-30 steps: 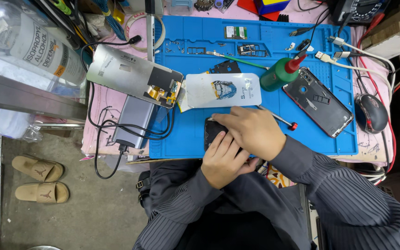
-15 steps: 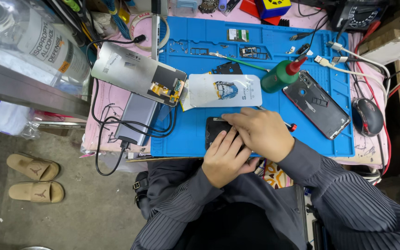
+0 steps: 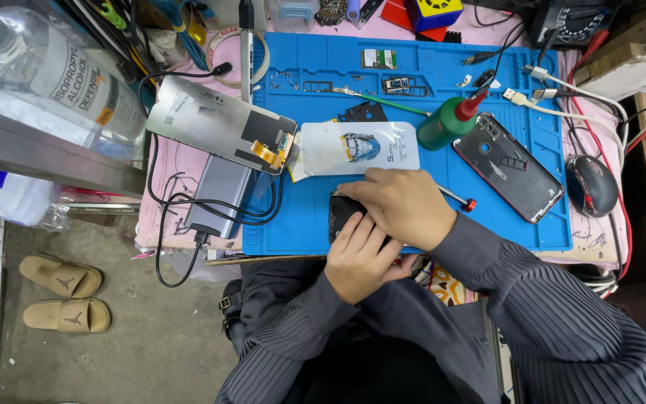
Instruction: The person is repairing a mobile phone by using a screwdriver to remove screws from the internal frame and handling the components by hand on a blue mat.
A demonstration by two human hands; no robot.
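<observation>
A dark phone [image 3: 340, 212] lies at the front edge of the blue work mat [image 3: 304, 213], mostly covered by my hands. My left hand [image 3: 360, 254] grips its near end from below. My right hand [image 3: 405, 206] presses down over its top, fingertips at the upper left corner. A thin tool with a red tip [image 3: 461, 200] pokes out from under my right hand; whether that hand grips it is hidden. Just above the hands lies a white pouch [image 3: 357, 147] with a blue picture.
A green bottle with a red nozzle [image 3: 448, 122], an opened phone body [image 3: 508, 167] and a mouse [image 3: 591, 185] sit to the right. A detached screen panel [image 3: 218, 123], a grey power bank [image 3: 218, 196] with cables and a clear liquid bottle [image 3: 54, 71] lie left. Sandals [image 3: 65, 295] rest on the floor.
Both hands stay on the dark phone with only small finger shifts. The view has drifted slightly.
</observation>
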